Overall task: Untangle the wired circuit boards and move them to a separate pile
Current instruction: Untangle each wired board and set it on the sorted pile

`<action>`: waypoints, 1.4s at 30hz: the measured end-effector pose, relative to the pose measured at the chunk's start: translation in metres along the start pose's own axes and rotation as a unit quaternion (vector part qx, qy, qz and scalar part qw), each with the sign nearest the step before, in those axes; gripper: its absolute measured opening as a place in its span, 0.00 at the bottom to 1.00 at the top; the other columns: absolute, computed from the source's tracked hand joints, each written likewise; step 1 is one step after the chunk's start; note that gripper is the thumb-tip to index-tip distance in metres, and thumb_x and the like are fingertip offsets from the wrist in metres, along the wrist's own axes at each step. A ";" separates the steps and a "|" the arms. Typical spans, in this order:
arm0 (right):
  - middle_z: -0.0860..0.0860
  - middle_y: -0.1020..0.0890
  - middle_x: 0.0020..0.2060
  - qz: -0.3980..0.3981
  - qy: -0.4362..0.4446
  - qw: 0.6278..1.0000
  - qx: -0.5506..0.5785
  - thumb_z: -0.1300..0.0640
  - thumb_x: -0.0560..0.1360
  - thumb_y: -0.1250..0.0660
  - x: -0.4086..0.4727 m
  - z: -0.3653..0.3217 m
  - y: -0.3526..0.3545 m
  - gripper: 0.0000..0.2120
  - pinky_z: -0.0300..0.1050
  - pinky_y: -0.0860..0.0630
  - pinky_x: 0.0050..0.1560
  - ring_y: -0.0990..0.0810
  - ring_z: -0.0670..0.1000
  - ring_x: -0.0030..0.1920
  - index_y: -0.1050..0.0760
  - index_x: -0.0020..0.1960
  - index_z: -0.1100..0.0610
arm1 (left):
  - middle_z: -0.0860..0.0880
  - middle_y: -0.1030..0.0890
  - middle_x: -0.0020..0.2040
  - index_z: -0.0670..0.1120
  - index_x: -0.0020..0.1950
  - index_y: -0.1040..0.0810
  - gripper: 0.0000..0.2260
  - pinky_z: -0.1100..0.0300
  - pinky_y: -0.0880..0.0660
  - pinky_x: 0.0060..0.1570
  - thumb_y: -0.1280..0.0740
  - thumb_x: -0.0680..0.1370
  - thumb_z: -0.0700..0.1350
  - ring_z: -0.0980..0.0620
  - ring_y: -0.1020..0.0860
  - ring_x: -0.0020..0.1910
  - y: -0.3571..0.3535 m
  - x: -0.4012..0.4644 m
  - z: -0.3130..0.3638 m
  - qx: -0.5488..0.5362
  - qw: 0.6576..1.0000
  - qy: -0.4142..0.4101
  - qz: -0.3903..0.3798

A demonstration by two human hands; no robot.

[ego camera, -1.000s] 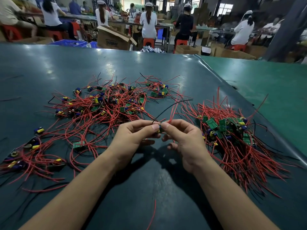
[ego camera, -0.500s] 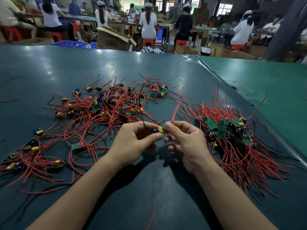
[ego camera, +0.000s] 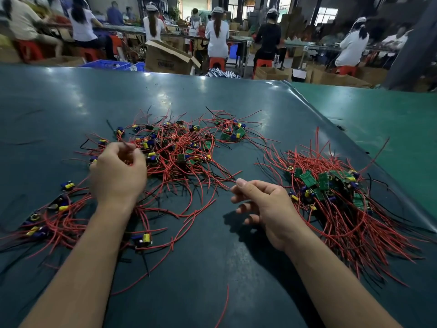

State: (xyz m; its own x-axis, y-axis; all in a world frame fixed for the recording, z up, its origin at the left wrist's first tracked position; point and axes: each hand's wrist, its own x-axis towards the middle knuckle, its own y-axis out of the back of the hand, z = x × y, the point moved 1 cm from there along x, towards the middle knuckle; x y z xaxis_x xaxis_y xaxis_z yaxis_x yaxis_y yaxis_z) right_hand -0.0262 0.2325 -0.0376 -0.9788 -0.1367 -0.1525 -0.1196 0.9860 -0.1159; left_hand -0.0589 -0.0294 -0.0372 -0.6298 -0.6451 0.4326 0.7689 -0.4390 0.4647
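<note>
The left hand (ego camera: 118,171) reaches into the tangle (ego camera: 170,152), its grip pinching a red wire (ego camera: 127,145), probably to tease one board free. The right hand (ego camera: 262,204) waits loosely curled, holding nothing, beside the sorted pile (ego camera: 331,192). Both heaps lie on a dark green counter (ego camera: 212,256); workers sit at benches behind.

Both forearms bare, reaching fwd from bottom of frame. Left hand (ego camera: 117,171) was out further, back of hand up, fingers curled, tips pinched together w/ thumb on sthg thin; can't tell exactly what. Right hand (ego camera: 262,204) sat nearer, to the right, well apart from left, thumb (ego camera: 246,185) pressed against index finger, other fingers loosely curled under, nothing clearly held.
</note>
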 end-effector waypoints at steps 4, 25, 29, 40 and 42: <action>0.52 0.16 0.36 0.002 0.000 1.000 -0.001 0.52 0.76 0.31 0.001 0.001 0.001 0.10 0.36 0.30 0.24 0.22 0.47 0.29 0.18 0.41 0.57 | 0.39 0.21 0.57 0.43 0.62 0.22 0.15 0.47 0.27 0.56 0.37 0.76 0.41 0.37 0.25 0.57 -0.002 0.016 -0.018 0.115 0.988 0.063 -0.086; 0.53 0.16 0.35 -0.012 -0.008 1.000 -0.012 0.54 0.77 0.31 0.004 0.002 0.002 0.09 0.36 0.30 0.24 0.22 0.47 0.29 0.18 0.42 0.58 | 0.43 0.20 0.61 0.52 0.60 0.19 0.12 0.42 0.30 0.64 0.37 0.80 0.45 0.40 0.26 0.63 -0.019 0.053 -0.018 0.206 0.931 -0.089 -0.287; 0.53 0.16 0.36 -0.021 -0.009 1.000 -0.020 0.54 0.77 0.31 0.002 0.002 0.001 0.09 0.37 0.29 0.24 0.22 0.47 0.29 0.18 0.42 0.57 | 0.46 0.20 0.61 0.56 0.60 0.21 0.12 0.43 0.34 0.64 0.30 0.77 0.53 0.42 0.29 0.66 -0.012 0.049 -0.024 0.234 0.929 -0.103 -0.266; 0.53 0.16 0.35 -0.020 -0.013 0.999 -0.022 0.55 0.77 0.31 0.003 0.002 0.000 0.09 0.36 0.29 0.24 0.23 0.47 0.28 0.18 0.41 0.58 | 0.48 0.21 0.50 0.53 0.57 0.26 0.15 0.47 0.23 0.48 0.28 0.72 0.47 0.56 0.23 0.41 0.034 0.064 0.019 -0.061 0.977 -0.179 0.102; 0.53 0.17 0.35 -0.020 -0.011 1.000 -0.021 0.55 0.77 0.32 0.004 0.003 -0.001 0.09 0.36 0.30 0.23 0.23 0.47 0.28 0.18 0.41 0.57 | 0.47 0.22 0.51 0.53 0.56 0.26 0.13 0.49 0.23 0.47 0.29 0.73 0.46 0.55 0.22 0.42 0.035 0.058 0.040 -0.082 0.958 -0.237 0.140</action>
State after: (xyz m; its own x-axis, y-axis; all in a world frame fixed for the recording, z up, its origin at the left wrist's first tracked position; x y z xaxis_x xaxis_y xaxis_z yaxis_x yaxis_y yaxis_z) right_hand -0.0294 0.2307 -0.0410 -0.9695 -0.1769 -0.1696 -0.1650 0.9829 -0.0817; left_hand -0.0731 -0.0573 0.0352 -0.3462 -0.4116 0.8430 0.8972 -0.4078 0.1693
